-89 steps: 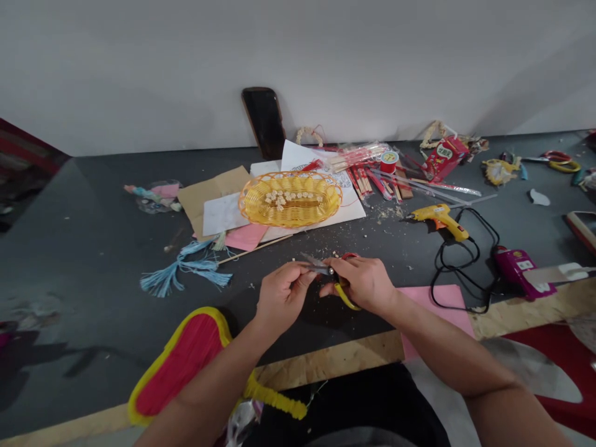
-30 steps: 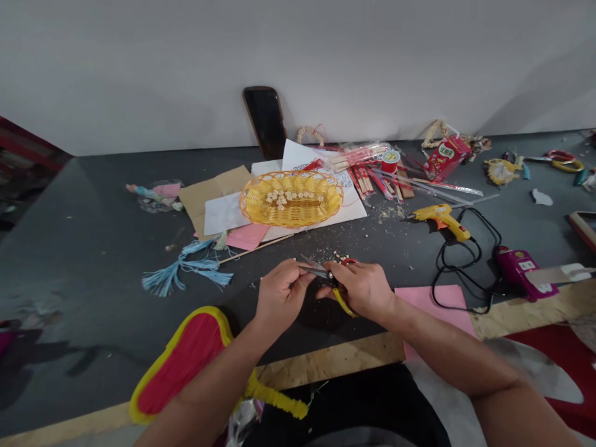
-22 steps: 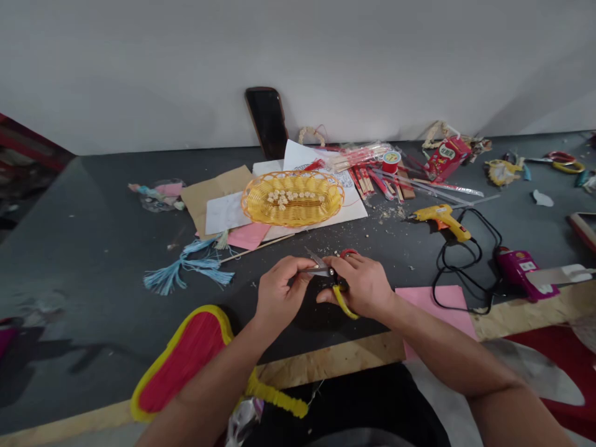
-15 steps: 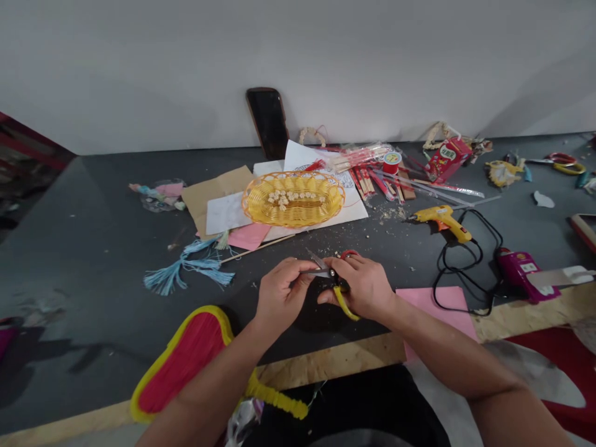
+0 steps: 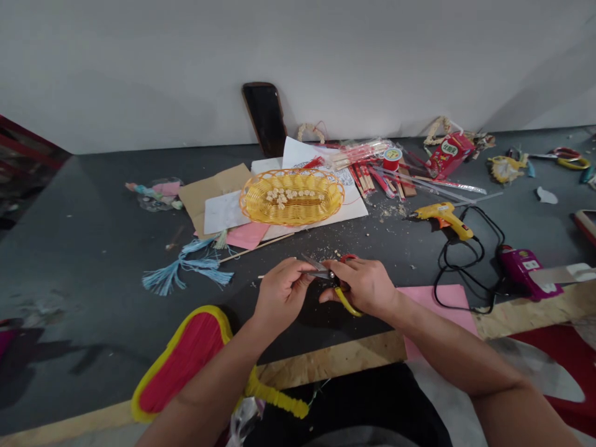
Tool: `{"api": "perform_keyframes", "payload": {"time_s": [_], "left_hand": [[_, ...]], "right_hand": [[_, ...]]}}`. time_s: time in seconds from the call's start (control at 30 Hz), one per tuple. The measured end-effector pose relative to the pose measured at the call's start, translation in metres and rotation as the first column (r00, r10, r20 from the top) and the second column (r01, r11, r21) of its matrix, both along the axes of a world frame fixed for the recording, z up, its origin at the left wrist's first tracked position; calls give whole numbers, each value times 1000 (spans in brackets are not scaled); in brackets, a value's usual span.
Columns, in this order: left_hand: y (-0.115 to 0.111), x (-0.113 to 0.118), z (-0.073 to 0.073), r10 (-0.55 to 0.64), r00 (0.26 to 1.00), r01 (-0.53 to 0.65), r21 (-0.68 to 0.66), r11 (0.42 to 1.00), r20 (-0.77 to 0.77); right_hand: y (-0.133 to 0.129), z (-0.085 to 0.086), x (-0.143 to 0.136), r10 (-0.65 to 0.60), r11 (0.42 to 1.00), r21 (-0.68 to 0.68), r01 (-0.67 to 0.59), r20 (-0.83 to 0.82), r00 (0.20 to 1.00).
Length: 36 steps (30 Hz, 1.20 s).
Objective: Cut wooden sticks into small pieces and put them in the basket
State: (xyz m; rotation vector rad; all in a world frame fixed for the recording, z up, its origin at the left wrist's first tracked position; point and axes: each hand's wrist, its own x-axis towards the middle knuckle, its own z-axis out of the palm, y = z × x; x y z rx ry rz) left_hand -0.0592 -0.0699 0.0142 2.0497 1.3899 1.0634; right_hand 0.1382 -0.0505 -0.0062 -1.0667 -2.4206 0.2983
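My right hand (image 5: 365, 287) is closed around scissors (image 5: 345, 300) with one yellow and one red handle, near the black rivet. The blades are parted and point left toward my left hand (image 5: 282, 292). That hand pinches a thin pale stick (image 5: 261, 276), whose end sticks out on its left side; the rest is mostly hidden by the fingers and blades. Small pale crumbs lie around the blades. Beyond the hands, a yellow woven basket (image 5: 293, 214) holds small flower-like pale pieces (image 5: 282, 197).
A phone (image 5: 265, 118) leans on the wall. Blue tassels (image 5: 186, 267) lie left, a red fan with yellow edging (image 5: 184, 354) nearer me. On the right are a yellow glue gun (image 5: 442, 217) with black cable, a red drink box (image 5: 451, 154) and pink paper (image 5: 437, 298).
The scissor blades have shifted slightly beside my left fingertips, and a stick end now shows left of my left hand. The view has moved a little.
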Motion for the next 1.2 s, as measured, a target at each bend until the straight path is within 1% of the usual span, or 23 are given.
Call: {"api": "perform_keyframes", "payload": {"time_s": [0.1, 0.23, 0.33, 0.5, 0.67, 0.87, 1.07, 1.2], "left_hand": [[0, 1, 2, 9, 1000, -9, -9, 1000, 14], [0, 2, 6, 80, 997, -79, -82, 994, 19], [-1, 2, 8, 123, 992, -120, -91, 989, 31], [-2, 1, 5, 112, 991, -106, -70, 992, 79], [-2, 3, 3, 106, 991, -98, -97, 991, 85], [-2, 4, 2, 86, 990, -74, -111, 991, 108], [-3, 3, 2, 73, 990, -55, -145, 988, 124], [-4, 3, 4, 76, 989, -57, -143, 988, 129]], "right_hand": [[0, -1, 1, -7, 1000, -25, 7, 9, 1000], [2, 2, 1, -23, 994, -105, 13, -91, 996], [1, 5, -1, -37, 996, -92, 24, -136, 990], [-2, 7, -5, -11, 997, -79, 3, -106, 994], [-3, 7, -5, -13, 996, -85, 4, -107, 994], [-4, 8, -5, -12, 998, -61, 9, -51, 999], [-4, 5, -6, -38, 999, -4, 38, -31, 999], [-6, 3, -6, -39, 998, 38, 40, -37, 999]]}}
